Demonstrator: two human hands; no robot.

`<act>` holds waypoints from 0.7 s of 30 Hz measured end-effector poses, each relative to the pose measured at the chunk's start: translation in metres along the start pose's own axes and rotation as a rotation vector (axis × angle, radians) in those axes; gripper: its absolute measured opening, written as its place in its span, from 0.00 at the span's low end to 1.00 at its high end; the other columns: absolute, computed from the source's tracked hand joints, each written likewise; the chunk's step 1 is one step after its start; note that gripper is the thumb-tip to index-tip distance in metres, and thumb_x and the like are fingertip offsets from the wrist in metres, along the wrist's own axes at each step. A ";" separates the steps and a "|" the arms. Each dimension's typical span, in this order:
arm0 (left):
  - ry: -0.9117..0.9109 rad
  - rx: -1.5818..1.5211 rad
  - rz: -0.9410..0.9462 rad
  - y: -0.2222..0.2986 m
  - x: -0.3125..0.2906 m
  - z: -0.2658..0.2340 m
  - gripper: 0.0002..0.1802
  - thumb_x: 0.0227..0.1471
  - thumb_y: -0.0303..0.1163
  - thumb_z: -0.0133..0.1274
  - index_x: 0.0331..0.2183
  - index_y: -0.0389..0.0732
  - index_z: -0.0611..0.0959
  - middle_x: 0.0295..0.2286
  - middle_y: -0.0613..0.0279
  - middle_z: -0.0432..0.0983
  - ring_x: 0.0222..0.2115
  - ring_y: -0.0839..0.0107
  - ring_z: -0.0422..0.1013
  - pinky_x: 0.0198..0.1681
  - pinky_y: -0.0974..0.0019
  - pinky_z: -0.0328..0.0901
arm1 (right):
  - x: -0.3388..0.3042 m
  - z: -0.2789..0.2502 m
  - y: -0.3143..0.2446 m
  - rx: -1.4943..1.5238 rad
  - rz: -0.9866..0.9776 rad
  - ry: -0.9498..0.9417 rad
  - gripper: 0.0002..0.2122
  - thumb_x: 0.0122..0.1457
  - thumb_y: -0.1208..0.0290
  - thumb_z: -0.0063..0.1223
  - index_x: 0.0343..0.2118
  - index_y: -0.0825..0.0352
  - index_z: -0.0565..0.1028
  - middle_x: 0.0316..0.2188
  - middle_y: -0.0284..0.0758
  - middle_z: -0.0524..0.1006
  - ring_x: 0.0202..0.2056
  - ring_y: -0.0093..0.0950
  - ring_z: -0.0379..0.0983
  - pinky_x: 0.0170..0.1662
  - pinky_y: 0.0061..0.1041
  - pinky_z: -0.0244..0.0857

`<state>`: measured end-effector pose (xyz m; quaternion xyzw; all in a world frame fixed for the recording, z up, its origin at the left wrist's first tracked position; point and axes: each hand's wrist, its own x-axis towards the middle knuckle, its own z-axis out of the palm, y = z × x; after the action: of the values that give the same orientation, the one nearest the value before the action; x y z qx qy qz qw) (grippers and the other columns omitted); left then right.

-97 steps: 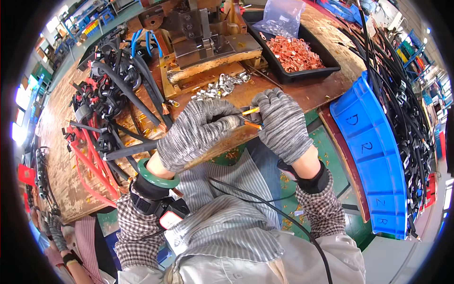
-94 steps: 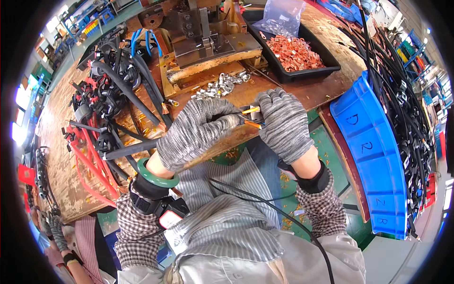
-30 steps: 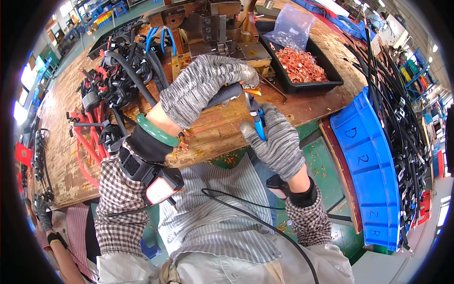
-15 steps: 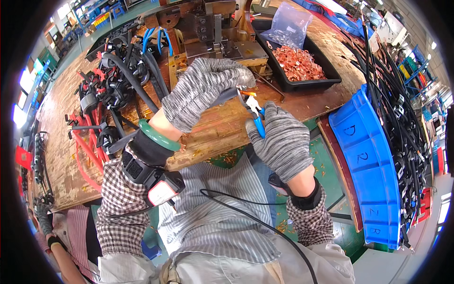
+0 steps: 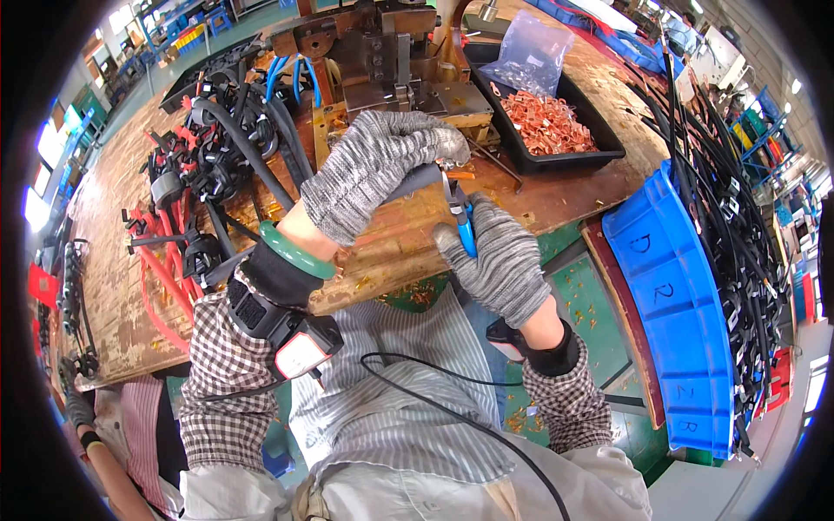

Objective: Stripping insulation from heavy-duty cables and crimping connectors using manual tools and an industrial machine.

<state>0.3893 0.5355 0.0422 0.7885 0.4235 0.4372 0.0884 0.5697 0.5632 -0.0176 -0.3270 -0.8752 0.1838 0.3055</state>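
In a grey knitted glove, my left hand [image 5: 382, 169] is closed around a thick dark cable [image 5: 419, 181] above the near part of the bench. My gloved right hand [image 5: 502, 260] grips blue-handled cutting pliers [image 5: 464, 224]. Their metal jaws point up and meet the cable end just below my left fingertips. A small orange strip [image 5: 462, 174] shows beside the jaws. Whether the jaws are closed on the cable is hard to make out.
Behind my hands stands a metal press [image 5: 382, 61]. A black tray [image 5: 573, 158] of copper terminals with a plastic bag [image 5: 530, 52] is beside it. Black and red cables [image 5: 217, 156] pile up at left. At right, a blue bin [image 5: 665, 304] borders more black cables [image 5: 738, 286].
My right hand has shifted left and turned the pliers more upright, bringing the jaws against the cable end. My left hand stays nearly in place.
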 end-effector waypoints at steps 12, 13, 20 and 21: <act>0.004 -0.297 -0.385 0.009 0.003 0.007 0.13 0.48 0.23 0.46 0.38 0.40 0.78 0.32 0.57 0.74 0.33 0.66 0.71 0.39 0.71 0.65 | -0.001 -0.015 0.004 -0.295 -0.014 -0.007 0.20 0.53 0.55 0.45 0.31 0.73 0.69 0.25 0.50 0.73 0.26 0.41 0.72 0.31 0.37 0.66; 0.015 -0.262 -0.400 0.009 0.001 0.009 0.12 0.48 0.24 0.46 0.37 0.39 0.79 0.32 0.57 0.74 0.33 0.67 0.71 0.39 0.71 0.64 | 0.000 -0.014 0.004 -0.292 -0.015 -0.009 0.20 0.53 0.55 0.45 0.31 0.73 0.69 0.25 0.50 0.73 0.26 0.41 0.72 0.31 0.37 0.66; 0.020 -0.398 -0.423 0.009 0.004 0.008 0.10 0.49 0.27 0.46 0.33 0.36 0.80 0.28 0.62 0.72 0.30 0.74 0.69 0.35 0.75 0.62 | -0.015 -0.016 -0.006 1.588 0.415 -0.744 0.20 0.58 0.50 0.41 0.29 0.66 0.68 0.19 0.29 0.69 0.17 0.20 0.67 0.19 0.11 0.59; 0.018 -0.331 -0.315 0.007 0.005 0.007 0.10 0.50 0.29 0.46 0.33 0.35 0.80 0.27 0.63 0.71 0.29 0.75 0.68 0.34 0.75 0.62 | -0.014 -0.013 -0.005 1.382 0.366 -0.661 0.20 0.58 0.50 0.41 0.30 0.66 0.68 0.18 0.29 0.68 0.18 0.20 0.67 0.20 0.13 0.59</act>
<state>0.4003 0.5366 0.0449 0.6834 0.4648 0.4883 0.2801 0.5837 0.5517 -0.0111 -0.1300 -0.5402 0.8214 0.1286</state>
